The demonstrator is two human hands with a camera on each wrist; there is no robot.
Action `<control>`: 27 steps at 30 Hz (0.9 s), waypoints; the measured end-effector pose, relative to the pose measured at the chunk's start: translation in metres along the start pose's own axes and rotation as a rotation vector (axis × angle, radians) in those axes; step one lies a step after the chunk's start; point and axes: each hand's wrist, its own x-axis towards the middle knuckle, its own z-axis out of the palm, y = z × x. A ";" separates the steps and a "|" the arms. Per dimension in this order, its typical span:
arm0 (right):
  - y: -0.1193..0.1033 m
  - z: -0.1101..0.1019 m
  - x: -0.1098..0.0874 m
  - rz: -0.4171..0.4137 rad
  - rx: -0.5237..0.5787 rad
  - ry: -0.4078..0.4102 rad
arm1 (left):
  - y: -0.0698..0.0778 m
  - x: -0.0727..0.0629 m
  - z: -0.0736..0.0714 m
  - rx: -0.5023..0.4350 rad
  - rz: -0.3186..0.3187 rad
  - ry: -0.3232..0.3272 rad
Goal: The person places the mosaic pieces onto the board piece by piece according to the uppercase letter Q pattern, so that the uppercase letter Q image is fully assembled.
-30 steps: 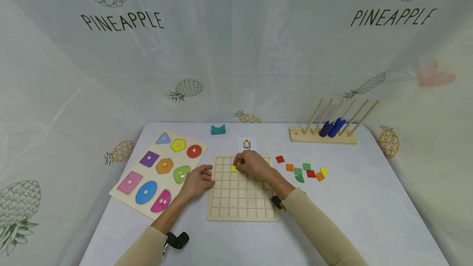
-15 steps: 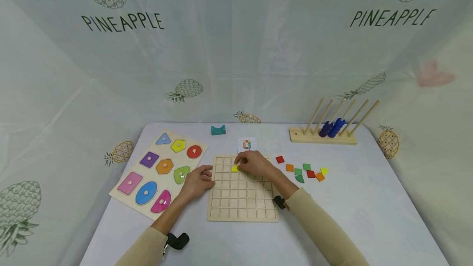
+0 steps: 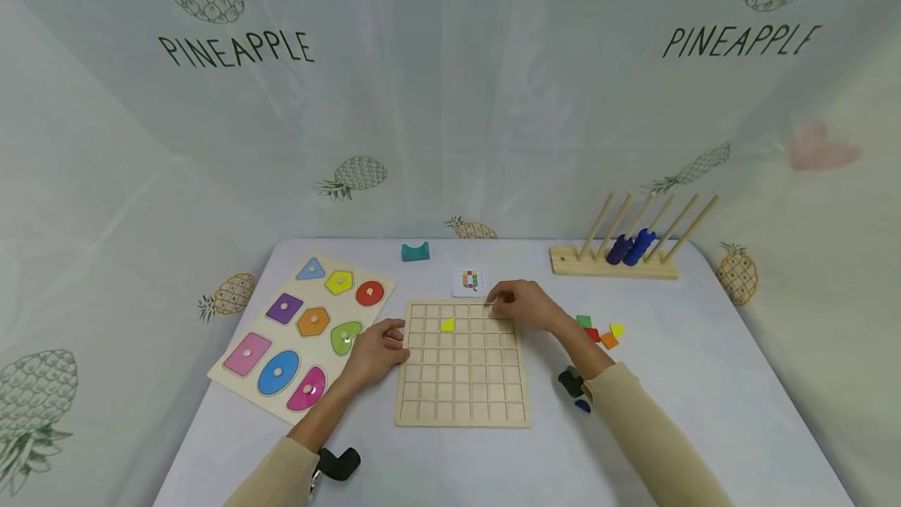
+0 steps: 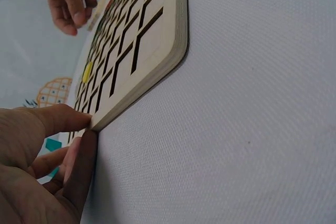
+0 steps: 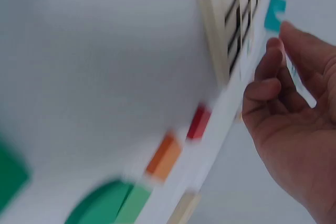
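A square wooden grid board (image 3: pixel 461 370) lies flat in the middle of the table, with one yellow tile (image 3: pixel 447 325) in a cell near its upper left. At its left edge my left hand (image 3: pixel 376 350) pinches the rim between thumb and fingers, as the left wrist view shows close up. Over the board's upper right corner is my right hand (image 3: pixel 528 305), fingers loosely bent, thumb tip near the index fingertip and nothing visible between them. In the right wrist view a red tile (image 5: pixel 199 121) and an orange tile (image 5: pixel 164 157) lie beside the board; the forearm hides them in the head view.
Behind the board lies a small pattern card (image 3: pixel 469 282). Farther right are loose tiles, among them a green tile (image 3: pixel 583 321) and an orange tile (image 3: pixel 609 341). A shape puzzle (image 3: pixel 281 335) lies left, a teal block (image 3: pixel 415 252) and a peg rack (image 3: pixel 563 260) at the back.
My right hand has let go of the yellow tile and moved right to the board's upper right corner. The tile stays in its cell, and my left hand keeps its place.
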 end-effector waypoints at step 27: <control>0.052 -0.036 -0.019 0.090 -0.101 -0.020 | -0.002 0.001 0.000 -0.002 -0.002 -0.004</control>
